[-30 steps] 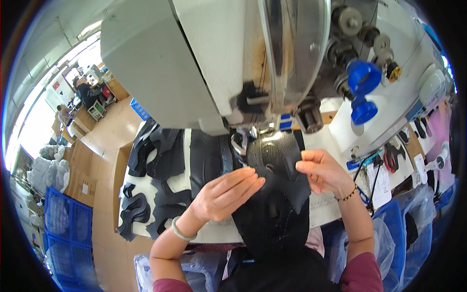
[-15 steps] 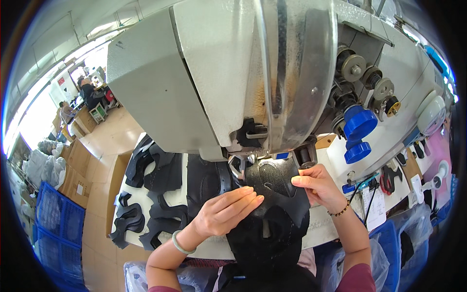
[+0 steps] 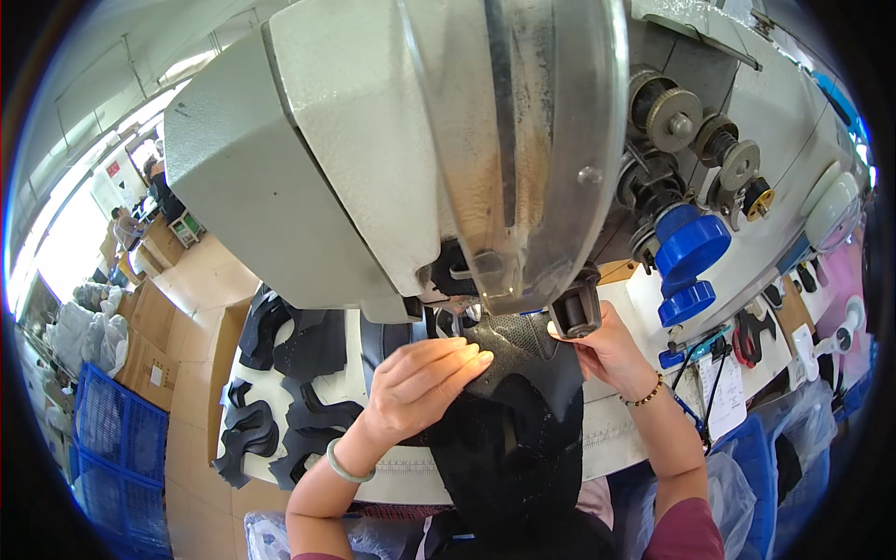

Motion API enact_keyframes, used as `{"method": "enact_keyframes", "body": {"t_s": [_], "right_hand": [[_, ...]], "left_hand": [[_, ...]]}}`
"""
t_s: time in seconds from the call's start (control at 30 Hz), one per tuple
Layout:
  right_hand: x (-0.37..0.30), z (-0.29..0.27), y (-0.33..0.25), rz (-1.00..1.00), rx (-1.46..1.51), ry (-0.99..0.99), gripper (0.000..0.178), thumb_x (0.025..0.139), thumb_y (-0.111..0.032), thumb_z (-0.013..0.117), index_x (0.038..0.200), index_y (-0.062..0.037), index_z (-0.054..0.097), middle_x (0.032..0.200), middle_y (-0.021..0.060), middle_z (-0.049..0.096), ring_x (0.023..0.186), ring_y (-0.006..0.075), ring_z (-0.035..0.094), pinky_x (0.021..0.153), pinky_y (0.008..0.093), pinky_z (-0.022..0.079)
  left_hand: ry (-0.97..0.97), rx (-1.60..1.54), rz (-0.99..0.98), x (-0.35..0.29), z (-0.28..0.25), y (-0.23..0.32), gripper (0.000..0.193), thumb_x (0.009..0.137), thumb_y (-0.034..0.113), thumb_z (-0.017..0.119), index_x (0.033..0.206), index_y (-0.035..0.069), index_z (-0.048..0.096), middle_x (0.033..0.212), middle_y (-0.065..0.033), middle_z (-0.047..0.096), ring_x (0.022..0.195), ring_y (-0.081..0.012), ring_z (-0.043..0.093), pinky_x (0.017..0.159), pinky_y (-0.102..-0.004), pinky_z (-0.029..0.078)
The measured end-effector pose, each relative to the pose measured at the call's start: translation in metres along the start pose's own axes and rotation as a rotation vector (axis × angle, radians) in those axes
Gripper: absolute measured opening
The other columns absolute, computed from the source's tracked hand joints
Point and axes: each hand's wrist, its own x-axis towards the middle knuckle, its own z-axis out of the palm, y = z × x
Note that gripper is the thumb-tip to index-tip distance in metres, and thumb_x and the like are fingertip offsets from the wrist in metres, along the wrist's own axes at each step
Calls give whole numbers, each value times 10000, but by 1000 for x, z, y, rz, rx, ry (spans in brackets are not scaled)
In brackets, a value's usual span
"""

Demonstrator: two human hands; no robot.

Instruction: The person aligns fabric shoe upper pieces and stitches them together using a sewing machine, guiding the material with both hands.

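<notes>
A black shoe upper [image 3: 509,364] with a perforated mesh patch lies under the head of a grey sewing machine [image 3: 355,121]. My left hand [image 3: 415,387] has its thumb and fingers pressed together at the upper's left edge; its fingertips hide what lies between them. At the right edge, my right hand [image 3: 616,355] pinches the upper, thumb on top, partly behind a dark metal machine part [image 3: 576,308]. More black material [image 3: 509,457] hangs from the upper over the table's front edge toward me. The needle area is mostly hidden by the machine's clear guard [image 3: 560,187].
Cut black pieces [image 3: 313,345] lie in stacks on the white table [image 3: 401,471] at left. Blue knobs [image 3: 691,247] jut from the machine. Red-handled scissors [image 3: 749,336] and a paper slip [image 3: 723,392] lie at right. Blue crates [image 3: 117,420] stand on the floor; people sit farther back.
The view has shifted closer, so the machine head looks larger and farther left. The upper has turned slightly, and my right hand is now partly covered by the machine part.
</notes>
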Motion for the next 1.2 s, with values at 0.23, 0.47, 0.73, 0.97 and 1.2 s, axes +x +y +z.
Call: {"method": "enact_keyframes", "body": {"t_s": [0.23, 0.47, 0.73, 0.97, 1.2], "right_hand": [[0, 5, 3, -16, -7, 12, 106, 796, -53, 665, 776, -3, 574, 578, 17, 544, 328, 93, 478, 311, 192, 389], [-12, 31, -3, -63, -65, 56, 121, 806, -30, 638, 734, -14, 542, 533, 25, 523, 323, 107, 466, 306, 208, 346], [-13, 28, 5, -42, 83, 66, 147, 861, -119, 578, 756, -20, 548, 515, 32, 518, 320, 115, 461, 330, 218, 362], [-19, 37, 6, -70, -23, 94, 119, 839, -78, 603, 752, -15, 554, 475, 22, 490, 320, 108, 452, 331, 217, 342], [-22, 51, 4, -110, -96, 134, 217, 843, -147, 632, 681, -20, 561, 478, 34, 510, 318, 86, 425, 329, 203, 306]], "left_hand": [[-12, -94, -105, 0, -1, -11, 339, 570, -6, 651, 898, 60, 704, 918, -36, 631, 867, -208, 613, 752, -320, 493], [-90, 9, -178, 6, -8, 0, 242, 658, 82, 737, 895, 70, 686, 959, -48, 603, 887, -204, 606, 776, -372, 454], [-63, 32, -173, 1, -1, 1, 232, 622, 101, 787, 825, 80, 676, 949, -74, 595, 904, -262, 595, 814, -421, 480], [-41, -38, -242, 1, -1, -4, 256, 671, 104, 770, 917, 89, 699, 939, -37, 574, 851, -221, 568, 713, -347, 456], [-74, -271, -540, 4, -13, -4, 210, 666, 39, 762, 864, 28, 692, 993, -96, 615, 943, -240, 604, 811, -324, 487]]}}
